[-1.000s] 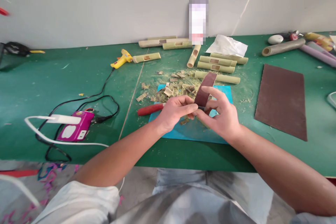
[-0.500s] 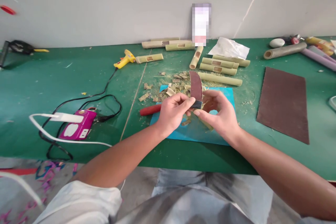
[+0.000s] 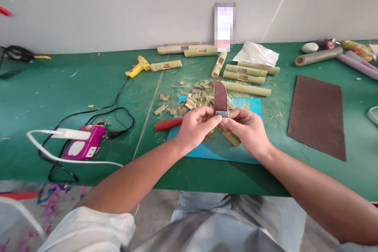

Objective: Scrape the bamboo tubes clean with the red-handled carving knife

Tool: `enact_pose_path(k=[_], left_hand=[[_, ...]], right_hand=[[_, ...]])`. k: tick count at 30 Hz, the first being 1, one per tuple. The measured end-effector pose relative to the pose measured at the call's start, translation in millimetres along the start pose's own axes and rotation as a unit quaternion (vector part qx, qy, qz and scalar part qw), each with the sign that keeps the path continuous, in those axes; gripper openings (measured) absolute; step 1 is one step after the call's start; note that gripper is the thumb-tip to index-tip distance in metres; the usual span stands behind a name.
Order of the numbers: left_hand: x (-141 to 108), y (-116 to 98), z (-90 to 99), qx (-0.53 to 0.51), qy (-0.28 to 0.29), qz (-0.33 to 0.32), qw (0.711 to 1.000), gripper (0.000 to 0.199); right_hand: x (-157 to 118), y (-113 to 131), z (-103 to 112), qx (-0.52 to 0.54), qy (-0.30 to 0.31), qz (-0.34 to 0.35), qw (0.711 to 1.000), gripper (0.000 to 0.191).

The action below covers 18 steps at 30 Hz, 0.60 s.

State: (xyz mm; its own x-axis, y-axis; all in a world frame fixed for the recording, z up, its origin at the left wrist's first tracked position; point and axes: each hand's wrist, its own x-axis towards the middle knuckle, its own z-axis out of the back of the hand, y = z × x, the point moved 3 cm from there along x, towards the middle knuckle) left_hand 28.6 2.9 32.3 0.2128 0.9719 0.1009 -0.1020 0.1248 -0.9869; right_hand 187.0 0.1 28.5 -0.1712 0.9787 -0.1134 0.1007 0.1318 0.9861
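Note:
Between my two hands is a narrow strip of brown sandpaper [image 3: 220,95], its near end curled over to show a dark grey face. My left hand [image 3: 193,129] pinches this end from the left, thumb on the grey part. From the other side, the fingers and thumb of my right hand [image 3: 253,130] close on the same end. The strip's far part stands up and bends left. Under my hands a piece of bamboo [image 3: 232,138] lies on a blue sheet [image 3: 218,155], partly hidden. A red handle [image 3: 168,124] sticks out left of my left hand.
Bamboo chips [image 3: 190,104] and shavings litter the green table [image 3: 97,75]. Several notched bamboo tubes [image 3: 243,76] lie beyond. A brown sheet [image 3: 317,118] is at right. At left are a yellow glue gun [image 3: 138,67] and a magenta power strip [image 3: 85,141] with cables. A blurred phone [image 3: 225,27] stands at the wall.
My right fingers have closed in from a looser, spread pose onto the strip's end. The curled grey end has turned level and faces me more.

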Motion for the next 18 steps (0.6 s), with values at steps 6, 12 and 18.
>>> enact_pose_path(k=[6, 12, 18], left_hand=[[-3.1, 3.0, -3.8, 0.016, 0.025, 0.022, 0.999, 0.040], [-4.1, -1.6, -4.6, 0.050, 0.006, -0.010, 0.999, 0.039], [-6.5, -2.0, -5.8, 0.059, -0.016, -0.052, 0.997, 0.037]], right_hand=[[0.3, -1.2, 1.4, 0.005, -0.014, 0.015, 1.000, 0.038], [-0.2, -3.5, 1.8, 0.000, -0.006, 0.013, 1.000, 0.037], [-1.4, -1.4, -0.5, 0.037, 0.009, 0.017, 0.999, 0.036]])
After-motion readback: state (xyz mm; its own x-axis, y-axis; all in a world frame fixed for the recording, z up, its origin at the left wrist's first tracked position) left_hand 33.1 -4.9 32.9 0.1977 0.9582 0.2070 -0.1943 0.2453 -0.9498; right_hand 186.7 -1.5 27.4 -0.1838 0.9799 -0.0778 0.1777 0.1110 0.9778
